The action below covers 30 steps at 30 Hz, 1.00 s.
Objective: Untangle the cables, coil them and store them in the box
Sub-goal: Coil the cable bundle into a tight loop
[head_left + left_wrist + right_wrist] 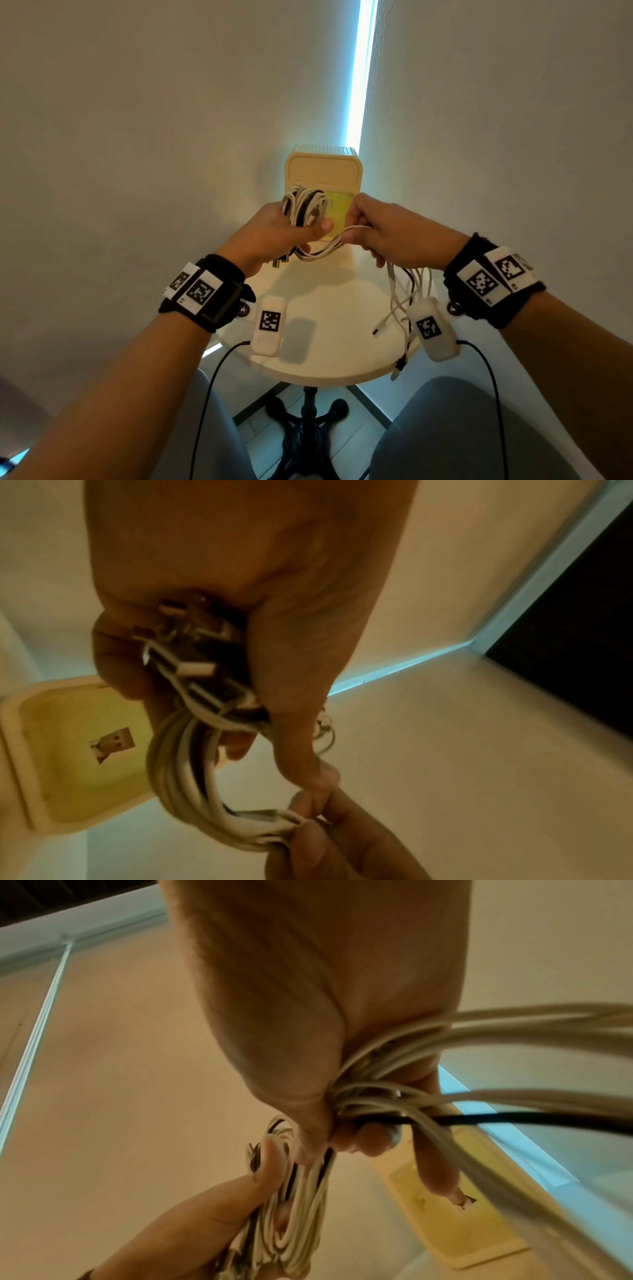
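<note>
The left hand (277, 233) is curled tight around a coil of thin white and black cables (303, 205), with several plug ends gathered in its palm. The right hand (387, 236) is clamped on the same bundle of strands just beside it, and the loose cable tails (404, 301) hang from it down to the round white desk (329, 356). Both hands hold the cables in the air, just in front of the open cream plastic box (323, 171) with its yellow inside, which stands at the far edge of the desk against the wall.

I think the main risk is in the hanging tails. They cross each other below the right hand, so if the winding goes on quickly they may knot again or pull the coil out of shape. One tail end (399, 368) hangs over the near edge of the desk and could catch there. The coil may also spring open if the left hand loosens, because many loops are held by one grip only.

The white wrist camera units (269, 325) hang close to the tails, and their black leads could mix with them. Between the hands and the box I see nothing in the way.
</note>
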Each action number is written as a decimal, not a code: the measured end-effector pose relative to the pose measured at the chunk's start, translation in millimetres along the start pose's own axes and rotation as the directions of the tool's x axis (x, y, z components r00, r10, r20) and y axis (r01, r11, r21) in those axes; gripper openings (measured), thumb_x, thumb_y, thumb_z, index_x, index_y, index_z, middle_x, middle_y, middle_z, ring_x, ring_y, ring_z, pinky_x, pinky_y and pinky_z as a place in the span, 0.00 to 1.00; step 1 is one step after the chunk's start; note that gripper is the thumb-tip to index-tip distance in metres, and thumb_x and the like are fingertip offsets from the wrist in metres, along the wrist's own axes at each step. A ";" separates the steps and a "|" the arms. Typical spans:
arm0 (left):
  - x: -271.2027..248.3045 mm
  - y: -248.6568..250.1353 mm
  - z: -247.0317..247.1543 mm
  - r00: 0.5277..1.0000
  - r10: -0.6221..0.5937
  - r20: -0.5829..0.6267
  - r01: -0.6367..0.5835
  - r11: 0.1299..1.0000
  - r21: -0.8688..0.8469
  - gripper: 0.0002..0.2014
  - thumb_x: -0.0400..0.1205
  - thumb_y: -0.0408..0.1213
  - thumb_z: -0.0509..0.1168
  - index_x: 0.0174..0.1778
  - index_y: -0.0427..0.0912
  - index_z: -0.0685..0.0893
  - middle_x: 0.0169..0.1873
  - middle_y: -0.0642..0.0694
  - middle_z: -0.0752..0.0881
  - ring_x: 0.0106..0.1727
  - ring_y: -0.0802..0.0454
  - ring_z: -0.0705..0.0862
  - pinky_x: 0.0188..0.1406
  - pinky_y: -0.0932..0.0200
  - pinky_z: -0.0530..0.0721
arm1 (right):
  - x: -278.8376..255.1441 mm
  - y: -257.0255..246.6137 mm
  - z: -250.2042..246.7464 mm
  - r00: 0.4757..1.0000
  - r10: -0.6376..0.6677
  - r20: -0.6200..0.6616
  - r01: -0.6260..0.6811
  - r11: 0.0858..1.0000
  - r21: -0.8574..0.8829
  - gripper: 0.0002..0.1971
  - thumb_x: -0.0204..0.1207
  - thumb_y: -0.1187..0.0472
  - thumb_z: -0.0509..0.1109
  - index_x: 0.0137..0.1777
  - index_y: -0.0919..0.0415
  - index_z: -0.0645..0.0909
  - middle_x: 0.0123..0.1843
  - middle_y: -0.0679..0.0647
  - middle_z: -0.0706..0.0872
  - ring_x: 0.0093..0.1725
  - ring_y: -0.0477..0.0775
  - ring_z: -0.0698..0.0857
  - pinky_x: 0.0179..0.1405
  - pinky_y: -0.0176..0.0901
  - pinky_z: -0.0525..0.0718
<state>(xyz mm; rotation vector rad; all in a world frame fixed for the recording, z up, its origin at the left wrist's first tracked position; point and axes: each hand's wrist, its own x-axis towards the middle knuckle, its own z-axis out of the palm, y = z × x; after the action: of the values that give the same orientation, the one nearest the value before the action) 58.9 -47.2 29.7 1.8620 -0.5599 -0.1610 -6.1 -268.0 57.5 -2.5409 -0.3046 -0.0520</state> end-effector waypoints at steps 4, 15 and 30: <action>-5.5 3.9 7.2 0.981 -0.079 0.175 0.058 0.991 0.120 0.18 0.75 0.50 0.84 0.56 0.48 0.91 0.42 0.54 0.94 0.40 0.64 0.90 0.37 0.68 0.85 | 1.5 -5.1 -1.6 0.994 -0.098 -0.049 0.097 0.995 -0.008 0.08 0.90 0.53 0.69 0.55 0.53 0.72 0.44 0.57 0.87 0.35 0.52 0.85 0.33 0.41 0.86; -4.8 15.2 20.9 0.987 -0.154 0.041 0.159 0.969 -0.188 0.08 0.75 0.33 0.82 0.45 0.43 0.91 0.33 0.46 0.87 0.34 0.51 0.84 0.33 0.57 0.80 | 16.9 -24.8 4.9 0.913 -0.149 -0.380 0.241 0.948 0.207 0.15 0.86 0.55 0.74 0.59 0.59 0.70 0.44 0.65 0.82 0.35 0.50 0.83 0.35 0.52 0.89; -17.8 17.7 -1.3 0.998 -0.045 0.053 0.065 0.885 -0.461 0.05 0.85 0.30 0.72 0.55 0.39 0.89 0.37 0.44 0.87 0.39 0.49 0.88 0.42 0.52 0.90 | 13.8 -25.9 -1.4 0.913 -0.338 -0.230 0.292 0.933 -0.211 0.18 0.92 0.43 0.52 0.58 0.58 0.72 0.40 0.42 0.81 0.34 0.38 0.82 0.34 0.30 0.77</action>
<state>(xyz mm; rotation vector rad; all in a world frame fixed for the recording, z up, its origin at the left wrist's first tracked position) 38.5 -42.6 43.6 1.4092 -0.4484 -0.3412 1.5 -245.0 74.1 -2.5872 -0.6259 -0.5599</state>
